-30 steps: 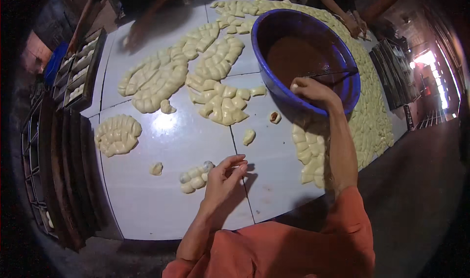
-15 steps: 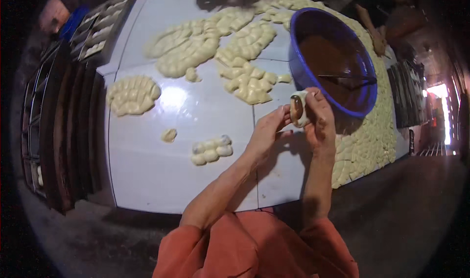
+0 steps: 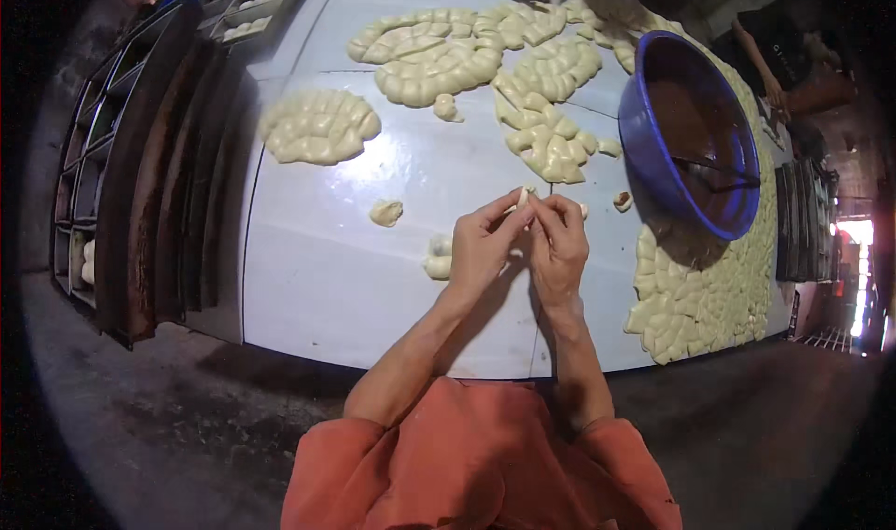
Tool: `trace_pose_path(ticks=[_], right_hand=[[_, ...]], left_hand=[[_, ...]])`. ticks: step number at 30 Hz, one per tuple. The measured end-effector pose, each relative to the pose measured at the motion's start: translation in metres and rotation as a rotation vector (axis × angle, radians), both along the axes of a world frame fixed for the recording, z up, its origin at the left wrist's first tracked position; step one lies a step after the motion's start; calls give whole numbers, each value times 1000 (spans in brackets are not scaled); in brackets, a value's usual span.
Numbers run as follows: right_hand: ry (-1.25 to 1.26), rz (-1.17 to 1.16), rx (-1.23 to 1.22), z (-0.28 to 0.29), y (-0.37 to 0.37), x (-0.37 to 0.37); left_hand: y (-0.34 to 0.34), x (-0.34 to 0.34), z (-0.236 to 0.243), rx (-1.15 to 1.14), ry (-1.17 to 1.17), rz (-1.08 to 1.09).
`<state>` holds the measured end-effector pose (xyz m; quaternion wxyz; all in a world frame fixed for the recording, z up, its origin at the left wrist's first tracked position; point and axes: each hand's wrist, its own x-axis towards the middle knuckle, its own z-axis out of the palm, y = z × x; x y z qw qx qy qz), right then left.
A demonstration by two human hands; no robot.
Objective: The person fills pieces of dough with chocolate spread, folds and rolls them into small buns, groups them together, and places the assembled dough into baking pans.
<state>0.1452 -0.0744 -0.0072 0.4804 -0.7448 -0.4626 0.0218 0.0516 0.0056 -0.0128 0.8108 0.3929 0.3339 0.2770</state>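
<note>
My left hand point(image 3: 482, 246) and my right hand point(image 3: 560, 250) meet over the white table, thumbs and fingertips pinched together on a small piece of dough point(image 3: 526, 194). Only a bit of the dough shows between the fingers; the rest is hidden. Behind my left wrist lie pale dough balls point(image 3: 437, 259), partly covered by it. A small dough scrap with a brown spot point(image 3: 623, 201) rests right of my hands, beside a blue basin point(image 3: 635, 129). The basin contains brown paste point(image 3: 689, 119) and a dark, flat tool point(image 3: 714, 168).
Flattened clusters of dough pieces point(image 3: 439, 63) spread over the far table point(image 3: 327, 278), with another cluster point(image 3: 322, 127) at left. A broad dough sheet point(image 3: 695, 297) covers the right side. Dark trays point(image 3: 173, 175) stand at left. Another person's arm point(image 3: 761, 63) reaches in at far right.
My hands have moved left, away from the basin, and their fingers have closed together over the dough. The brown filling seen in it before is out of sight. The whole view has shifted.
</note>
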Motion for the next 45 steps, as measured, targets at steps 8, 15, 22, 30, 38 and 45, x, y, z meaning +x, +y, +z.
trace_pose_path(ticks=[8, 15, 22, 30, 38, 45], right_hand=[[724, 212, -23, 7, 1, -1], [299, 319, 143, -3, -2, 12], [310, 82, 412, -15, 12, -13], [272, 20, 126, -19, 2, 4], [316, 268, -44, -6, -38, 18], [983, 159, -244, -37, -46, 33]], left_hand=[[43, -18, 12, -46, 58, -171], [34, -30, 15, 187, 20, -238], [22, -30, 20, 402, 87, -189], [9, -34, 22, 418, 172, -274], [11, -35, 8, 377, 311, -301], [26, -45, -11, 1322, 529, -481]])
